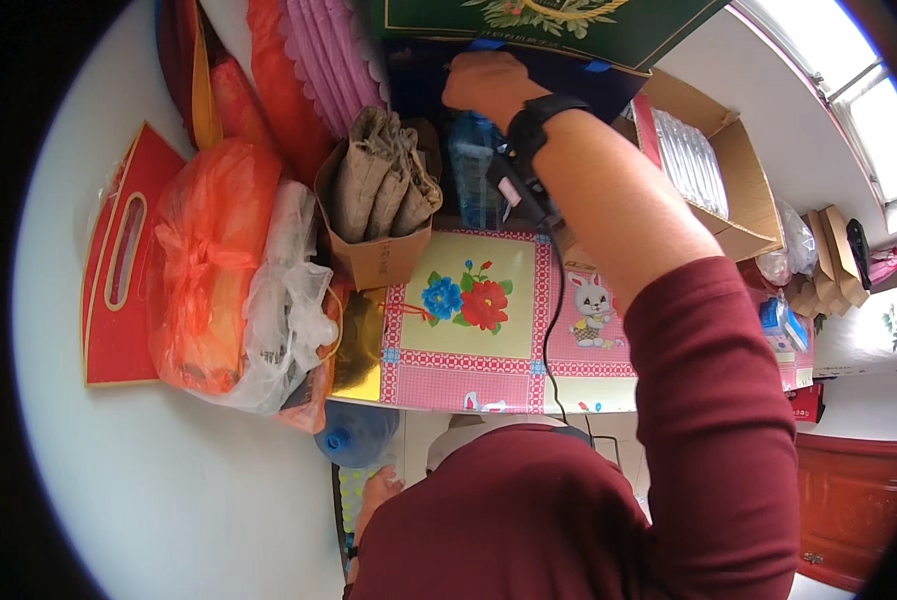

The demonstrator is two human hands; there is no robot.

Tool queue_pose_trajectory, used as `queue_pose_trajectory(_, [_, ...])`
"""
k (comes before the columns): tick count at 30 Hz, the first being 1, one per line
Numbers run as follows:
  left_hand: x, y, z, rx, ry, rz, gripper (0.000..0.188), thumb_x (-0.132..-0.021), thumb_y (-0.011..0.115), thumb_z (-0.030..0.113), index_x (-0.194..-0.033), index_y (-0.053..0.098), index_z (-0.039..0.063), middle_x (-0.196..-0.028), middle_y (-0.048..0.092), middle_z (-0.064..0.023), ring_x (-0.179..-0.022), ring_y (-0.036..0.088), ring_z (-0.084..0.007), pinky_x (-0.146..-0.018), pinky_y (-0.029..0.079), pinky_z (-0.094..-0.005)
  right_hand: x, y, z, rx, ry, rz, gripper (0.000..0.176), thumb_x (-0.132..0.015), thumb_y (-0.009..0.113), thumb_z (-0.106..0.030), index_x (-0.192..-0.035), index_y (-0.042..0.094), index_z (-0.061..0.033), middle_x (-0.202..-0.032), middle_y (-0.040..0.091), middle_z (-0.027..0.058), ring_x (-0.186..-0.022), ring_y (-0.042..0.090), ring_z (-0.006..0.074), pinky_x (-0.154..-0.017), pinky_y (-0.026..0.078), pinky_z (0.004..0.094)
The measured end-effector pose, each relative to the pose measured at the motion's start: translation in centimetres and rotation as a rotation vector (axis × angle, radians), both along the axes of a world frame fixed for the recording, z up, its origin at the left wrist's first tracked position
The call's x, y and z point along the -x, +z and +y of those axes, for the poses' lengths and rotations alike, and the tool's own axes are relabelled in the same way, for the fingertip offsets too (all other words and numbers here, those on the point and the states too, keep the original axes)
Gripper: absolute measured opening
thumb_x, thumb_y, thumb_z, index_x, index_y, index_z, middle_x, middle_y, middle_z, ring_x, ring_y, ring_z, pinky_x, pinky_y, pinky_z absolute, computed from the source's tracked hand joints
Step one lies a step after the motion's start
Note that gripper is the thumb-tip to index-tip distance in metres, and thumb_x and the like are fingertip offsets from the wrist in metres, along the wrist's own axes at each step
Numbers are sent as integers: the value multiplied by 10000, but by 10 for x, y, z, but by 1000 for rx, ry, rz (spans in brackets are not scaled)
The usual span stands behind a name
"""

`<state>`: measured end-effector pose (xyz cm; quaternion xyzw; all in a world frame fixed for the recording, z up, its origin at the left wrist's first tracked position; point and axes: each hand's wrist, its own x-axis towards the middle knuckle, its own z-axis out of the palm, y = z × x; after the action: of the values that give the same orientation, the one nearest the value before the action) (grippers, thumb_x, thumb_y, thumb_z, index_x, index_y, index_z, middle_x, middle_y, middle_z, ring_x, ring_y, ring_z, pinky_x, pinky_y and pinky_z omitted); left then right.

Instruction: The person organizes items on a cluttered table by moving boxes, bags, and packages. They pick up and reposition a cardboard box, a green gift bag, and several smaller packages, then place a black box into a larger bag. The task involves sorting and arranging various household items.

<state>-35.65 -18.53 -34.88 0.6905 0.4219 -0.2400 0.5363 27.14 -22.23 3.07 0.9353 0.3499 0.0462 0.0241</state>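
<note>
My right hand (pixel 486 84) reaches over the back of the table with curled fingers, in front of a dark navy bag or box (pixel 583 90). Just below the hand stands a translucent blue plastic bottle (pixel 472 169); whether the fingers touch or hold anything is hidden. Beside the wrist is a black device (pixel 516 180) with a cable (pixel 555 322) running down over the patterned tablecloth (pixel 486 300). My left hand (pixel 379 487) hangs low beside my body, below the table's front edge, near a large blue water jug (pixel 358 431); its fingers are partly hidden.
A cardboard container (pixel 385 259) holds folded brown material. Tied red (pixel 208 262) and white (pixel 291 322) plastic bags lie at the left, next to a red gift box (pixel 122 277). A green printed bag (pixel 553 30) stands at the back, an open carton (pixel 745 172) at the right.
</note>
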Motion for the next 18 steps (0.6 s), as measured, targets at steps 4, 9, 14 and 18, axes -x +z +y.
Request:
queue_pose_trajectory(4, [-17, 32, 0, -146, -196, -65, 513, -774, 692, 230, -1227, 551, 32, -1087, 654, -151, -895, 666, -274, -789, 510, -366, 1, 16, -13, -62, -151, 305, 192, -819, 597, -221, -834, 653, -38, -761, 630, 137, -692, 632, 276, -540, 530, 397])
queue_pose_trajectory(9, [-32, 51, 1, -168, -256, -44, 502, -762, 692, 244, -1200, 567, 35, -1071, 657, -158, -924, 655, -291, -806, 506, -367, -6, 27, -42, -301, -212, 762, 301, -730, 670, -81, -1021, 627, -17, -890, 635, 168, -722, 642, 257, -563, 521, 336])
queue_pose_trajectory(14, [-38, 51, -1, -178, -302, -96, 480, -750, 694, 257, -1162, 587, 34, -1046, 660, -164, -911, 653, -309, -802, 507, -383, -14, 18, -82, 15, 407, 286, 507, -624, 712, 9, -1107, 578, -66, -961, 618, 164, -948, 590, 337, -820, 469, 381])
queue_pose_trajectory(18, [-42, 51, 3, -214, -315, -190, 468, -750, 687, 263, -1149, 593, 35, -1038, 659, -165, -901, 648, -323, -802, 504, -391, -9, 13, -85, 27, 439, 148, 422, -706, 711, -106, -1100, 561, -111, -1019, 597, 146, -994, 574, 345, -819, 471, 431])
